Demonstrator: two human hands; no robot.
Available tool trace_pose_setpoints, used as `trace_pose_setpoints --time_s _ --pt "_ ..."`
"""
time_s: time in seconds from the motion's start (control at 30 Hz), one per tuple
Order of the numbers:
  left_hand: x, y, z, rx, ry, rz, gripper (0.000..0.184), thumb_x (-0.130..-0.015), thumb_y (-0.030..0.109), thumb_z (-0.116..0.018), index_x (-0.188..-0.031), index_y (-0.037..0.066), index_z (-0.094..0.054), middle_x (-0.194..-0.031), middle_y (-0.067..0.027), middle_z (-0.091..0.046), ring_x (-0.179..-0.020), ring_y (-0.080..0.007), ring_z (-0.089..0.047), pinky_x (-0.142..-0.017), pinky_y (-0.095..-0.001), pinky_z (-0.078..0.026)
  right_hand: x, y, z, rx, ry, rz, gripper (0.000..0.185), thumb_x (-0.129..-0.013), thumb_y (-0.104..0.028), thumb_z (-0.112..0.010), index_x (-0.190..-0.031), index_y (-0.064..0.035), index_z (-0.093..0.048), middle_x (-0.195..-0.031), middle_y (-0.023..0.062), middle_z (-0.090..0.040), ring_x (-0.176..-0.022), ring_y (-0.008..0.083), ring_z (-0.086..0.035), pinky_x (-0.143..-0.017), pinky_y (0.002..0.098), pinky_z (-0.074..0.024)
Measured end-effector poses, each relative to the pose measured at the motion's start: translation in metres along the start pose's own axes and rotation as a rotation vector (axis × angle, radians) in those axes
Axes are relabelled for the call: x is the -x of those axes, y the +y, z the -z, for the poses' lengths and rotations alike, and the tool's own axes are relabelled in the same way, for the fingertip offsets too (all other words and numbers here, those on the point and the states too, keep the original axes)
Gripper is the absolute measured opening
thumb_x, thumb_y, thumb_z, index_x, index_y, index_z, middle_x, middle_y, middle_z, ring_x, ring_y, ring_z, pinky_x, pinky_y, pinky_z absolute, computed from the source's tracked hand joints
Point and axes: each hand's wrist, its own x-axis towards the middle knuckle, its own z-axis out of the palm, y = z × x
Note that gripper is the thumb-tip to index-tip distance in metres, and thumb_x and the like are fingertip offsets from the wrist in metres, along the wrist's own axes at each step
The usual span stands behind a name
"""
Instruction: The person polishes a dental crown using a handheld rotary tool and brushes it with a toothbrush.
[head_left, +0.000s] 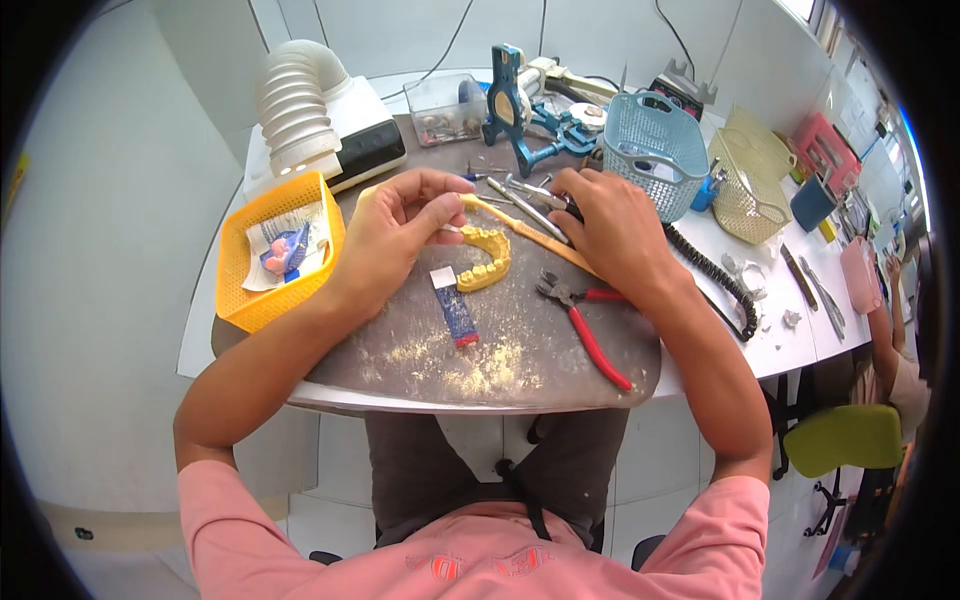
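Observation:
My left hand (405,225) is closed in a pinch, with a small pale piece partly showing at its fingertips; I cannot make out what it is. Just beside those fingers lies a yellow horseshoe-shaped dental model (488,262) with teeth along it. The fingers of my right hand (615,220) curl over the dark end of a silver handpiece (535,192). A wooden-handled brush (540,238) with a yellowish tip lies between the hands. Below the model is a blue, white and red strip (456,315). Red-handled cutters (590,330) rest under my right forearm.
Yellow dust (490,370) covers the mat's front. An orange basket (255,310) holds paper and a pink-and-blue piece. Behind stand a white hose unit (350,110), a blue articulator (507,100) and a blue basket (655,130). A coiled cord (715,275) runs right. Another person's arm (880,340) shows far right.

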Motion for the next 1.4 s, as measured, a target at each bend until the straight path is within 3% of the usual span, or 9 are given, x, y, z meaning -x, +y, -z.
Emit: trace_pose_setpoints --time_s 0.2,0.43,0.53,0.63,0.97,1.1,1.23,1.3,1.4 --pt "0.001 0.005 -0.003 0.003 -0.045 -0.045 0.034 -0.098 0.013 -0.059 -0.130 0.002 -0.058 -0.099 -0.0022 -0.063 -0.089 -0.0065 -0.059 -0.081 -0.0232 -0.058 0.001 -0.004 0.005 0.004 -0.008 -0.029 0.025 -0.085 -0.020 -0.070 -0.104 -0.0036 -0.069 -0.099 0.0154 -0.064 -0.092 0.0327 -0.066 -0.081 0.0422 -0.0528" --pt "0.002 0.005 -0.004 0.027 -0.026 -0.007 0.031 -0.099 0.014 -0.058 -0.127 0.003 -0.060 -0.096 0.0012 -0.061 -0.087 -0.0032 -0.057 -0.080 -0.0215 -0.055 0.000 -0.010 0.007 -0.086 0.175 0.109 0.018 -0.089 -0.018 -0.066 -0.098 -0.0026 -0.068 -0.094 0.0136 -0.065 -0.090 0.0306 -0.065 -0.080 0.0416 -0.0520" --pt "0.002 0.005 -0.002 0.042 0.050 -0.004 0.029 -0.099 0.014 -0.056 -0.125 0.003 -0.061 -0.095 0.0008 -0.061 -0.087 -0.0031 -0.058 -0.080 -0.0215 -0.055 0.001 -0.020 0.003 -0.222 -0.026 0.153 0.017 -0.090 -0.017 -0.063 -0.096 -0.0028 -0.068 -0.091 0.0130 -0.066 -0.091 0.0299 -0.064 -0.079 0.0408 -0.0515" --pt "0.001 0.004 -0.001 0.057 0.046 -0.011 0.031 -0.099 0.015 -0.056 -0.128 0.003 -0.060 -0.094 0.0006 -0.061 -0.087 -0.0035 -0.058 -0.081 -0.0220 -0.055 0.003 -0.022 -0.005 -0.155 0.008 0.253 0.016 -0.089 -0.016 -0.061 -0.096 -0.0034 -0.069 -0.090 0.0126 -0.066 -0.091 0.0301 -0.064 -0.079 0.0404 -0.0513" --pt "0.001 -0.002 0.007 0.478 -0.016 0.077 0.036 -0.101 0.013 -0.051 -0.134 -0.001 -0.054 -0.090 0.0007 -0.059 -0.088 -0.0076 -0.058 -0.086 -0.0242 -0.051 -0.001 -0.026 0.009 -0.272 0.210 0.002 0.016 -0.097 -0.011 -0.052 -0.108 -0.0028 -0.059 -0.093 0.0154 -0.054 -0.080 0.0347 -0.063 -0.070 0.0442 -0.0497" --pt "-0.001 -0.009 0.002 0.509 0.045 0.092 0.033 -0.101 0.010 -0.051 -0.131 -0.003 -0.054 -0.091 -0.0003 -0.059 -0.088 -0.0090 -0.057 -0.086 -0.0238 -0.050 0.002 -0.038 0.011 -0.477 0.273 0.128 0.018 -0.098 -0.014 -0.053 -0.101 -0.0001 -0.063 -0.085 0.0157 -0.058 -0.071 0.0343 -0.060 -0.066 0.0448 -0.0470" --pt "-0.001 -0.013 0.004 0.585 0.101 0.036 0.029 -0.100 0.008 -0.053 -0.126 -0.003 -0.058 -0.092 -0.0018 -0.060 -0.088 -0.0091 -0.057 -0.086 -0.0231 -0.050 -0.001 -0.025 0.005 -0.354 0.209 0.146 0.019 -0.097 -0.014 -0.054 -0.098 0.0012 -0.065 -0.082 0.0155 -0.060 -0.070 0.0337 -0.060 -0.064 0.0429 -0.0473" --pt "0.001 -0.010 0.004 0.558 0.099 0.002 0.028 -0.100 0.008 -0.054 -0.125 -0.004 -0.058 -0.093 -0.0022 -0.060 -0.088 -0.0091 -0.057 -0.086 -0.0230 -0.050 -0.006 -0.013 0.015 -0.264 0.234 -0.036 0.019 -0.097 -0.015 -0.056 -0.100 0.0009 -0.066 -0.083 0.0151 -0.061 -0.068 0.0328 -0.060 -0.063 0.0423 -0.0473" --pt "0.001 -0.009 0.003 0.547 0.091 -0.044 0.027 -0.100 0.008 -0.054 -0.124 -0.004 -0.059 -0.093 -0.0024 -0.061 -0.088 -0.0091 -0.057 -0.086 -0.0229 -0.050 0.000 -0.029 0.018 -0.380 0.291 0.073 0.015 -0.094 -0.011 -0.059 -0.099 -0.0007 -0.068 -0.084 0.0145 -0.062 -0.067 0.0309 -0.062 -0.061 0.0411 -0.0489"
